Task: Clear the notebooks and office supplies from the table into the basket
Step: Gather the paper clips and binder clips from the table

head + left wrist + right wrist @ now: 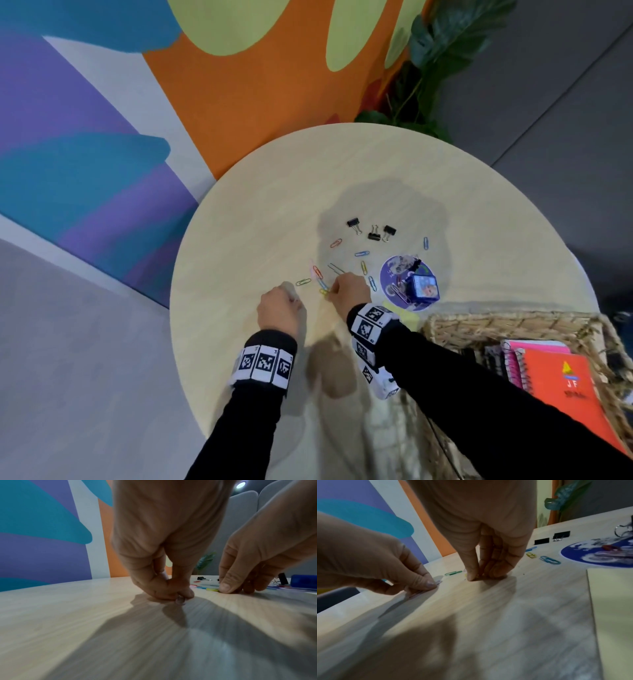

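Several coloured paper clips [362, 254] lie scattered on the round wooden table [260, 212]. My left hand [296, 301] pinches a pale paper clip [180, 600] against the tabletop. Just to its right, my right hand [330, 291] pinches a yellow paper clip [212, 589] with thumb and fingers at the table surface. A green clip [303, 282] lies between the two hands. Three black binder clips [373, 233] sit farther back. The wicker basket [479, 320] stands at the right and holds an orange notebook [565, 383] and a pink one [534, 344].
A round purple sticker [394, 274] carries a small blue box [424, 287] and a few clips, right of my right hand. A pale yellow sheet [614, 601] lies in front of the basket. A plant [445, 51] stands behind the table, by a painted wall.
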